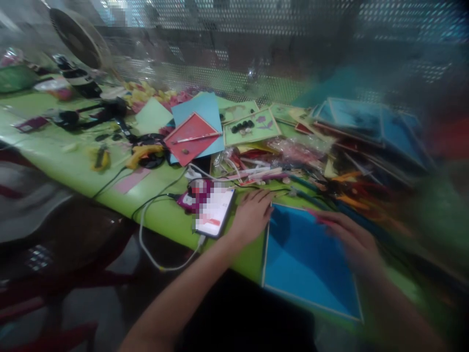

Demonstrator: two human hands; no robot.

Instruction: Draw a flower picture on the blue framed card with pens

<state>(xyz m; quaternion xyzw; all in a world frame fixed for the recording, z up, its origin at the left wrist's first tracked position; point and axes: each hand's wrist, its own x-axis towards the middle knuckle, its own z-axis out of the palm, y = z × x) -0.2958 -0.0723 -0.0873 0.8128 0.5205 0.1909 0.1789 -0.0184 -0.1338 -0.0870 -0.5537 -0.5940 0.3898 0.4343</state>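
Observation:
A blue square board [308, 259] with a pale edge lies on the green table [172, 215] in front of me. My left hand [254, 208] rests at its upper left corner, fingers extended over the table and board edge. Over the board's upper right part, my right hand [348, 232] is closed on a small pink piece [320, 218], blurred by motion. A phone [216, 215] with a lit screen and a white cable lies left of my left hand, beside a purple item [194, 195].
Behind are a red card [192, 139], a green picture board [252, 127] and stacked blue boards [351, 120]. Sticks and plastic wrappers [293, 149] lie beyond my hands. Yellow glue guns [142, 155] and a fan [75, 36] stand leftward. Cables cross the table's front edge.

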